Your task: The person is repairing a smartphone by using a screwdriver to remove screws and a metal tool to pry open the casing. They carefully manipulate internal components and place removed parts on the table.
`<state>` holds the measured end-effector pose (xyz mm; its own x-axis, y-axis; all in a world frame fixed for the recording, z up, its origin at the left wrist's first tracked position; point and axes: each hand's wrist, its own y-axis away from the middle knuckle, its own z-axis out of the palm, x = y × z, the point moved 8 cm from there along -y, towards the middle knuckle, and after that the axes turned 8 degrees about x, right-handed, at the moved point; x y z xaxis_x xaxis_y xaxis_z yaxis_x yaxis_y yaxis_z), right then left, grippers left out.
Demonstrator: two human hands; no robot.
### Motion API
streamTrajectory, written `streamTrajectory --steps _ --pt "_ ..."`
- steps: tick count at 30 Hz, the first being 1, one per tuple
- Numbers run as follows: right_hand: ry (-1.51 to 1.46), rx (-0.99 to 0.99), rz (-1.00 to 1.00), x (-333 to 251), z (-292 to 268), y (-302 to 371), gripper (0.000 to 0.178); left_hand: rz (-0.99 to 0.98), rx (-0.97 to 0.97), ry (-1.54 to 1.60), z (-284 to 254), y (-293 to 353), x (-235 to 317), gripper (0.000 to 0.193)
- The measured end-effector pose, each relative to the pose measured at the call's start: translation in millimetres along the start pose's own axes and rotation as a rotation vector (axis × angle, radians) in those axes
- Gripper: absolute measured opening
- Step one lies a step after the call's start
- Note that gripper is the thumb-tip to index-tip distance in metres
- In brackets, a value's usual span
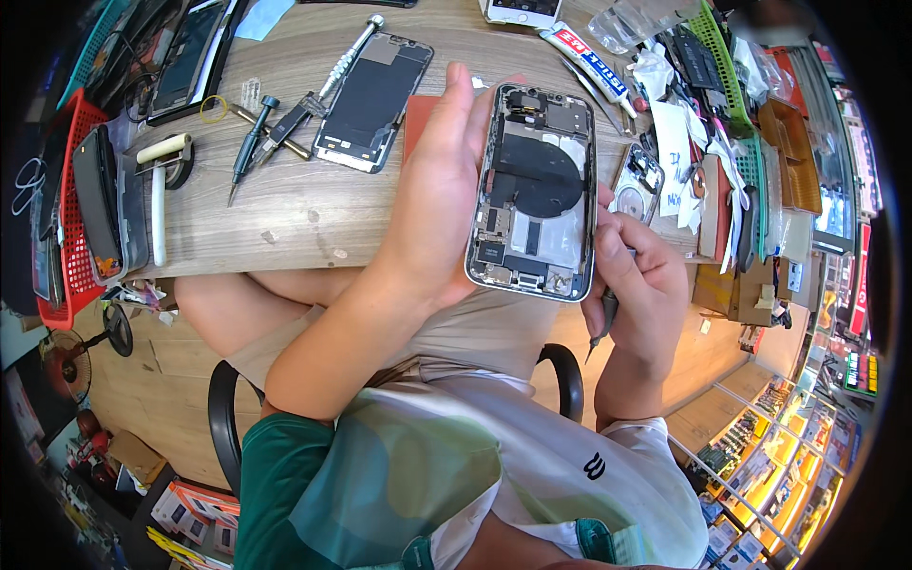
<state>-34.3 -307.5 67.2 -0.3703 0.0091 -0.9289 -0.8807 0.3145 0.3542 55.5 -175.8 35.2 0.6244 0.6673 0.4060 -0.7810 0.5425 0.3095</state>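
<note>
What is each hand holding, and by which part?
Left hand: opened, pale-rimmed rectangular phone, along its left edge. Right hand: slim dark-grey pointed tool, by its thicker part.

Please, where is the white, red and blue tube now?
In the head view, the tube lies at upper right on the table, beyond the opened phone and near the white phone.
</note>
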Motion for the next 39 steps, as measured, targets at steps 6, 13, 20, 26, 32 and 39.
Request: streamTrajectory --steps 6,13,20,26,32,39 --pt "0.015 -0.064 -0.046 -5.7 1.8 6.7 0.024 0.024 0.018 -0.017 -2.8 0.8 0.5 0.072" --pt "-0.041 -0.008 -0.034 -4.3 2.5 14.7 0.016 0.024 -0.078 0.052 2.2 4.4 1.1 0.082" --pt "-0.083 0.08 -0.13 -5.8 -20.8 13.6 0.015 0.263 0.09 -0.121 -10.8 6.8 22.5 0.09" --pt "-0.125 0.173 -0.177 -5.9 -51.8 13.0 0.014 0.541 0.124 -0.499 -5.7 3.7 35.2 0.085" --pt "-0.153 0.167 -0.165 -0.8 -64.0 8.4 0.015 0.701 0.087 -0.639 3.3 4.2 37.7 0.085" --pt "-0.152 0.139 -0.156 -1.6 -56.3 9.6 0.013 1.08 0.157 -0.822 4.0 29.6 61.6 0.067"
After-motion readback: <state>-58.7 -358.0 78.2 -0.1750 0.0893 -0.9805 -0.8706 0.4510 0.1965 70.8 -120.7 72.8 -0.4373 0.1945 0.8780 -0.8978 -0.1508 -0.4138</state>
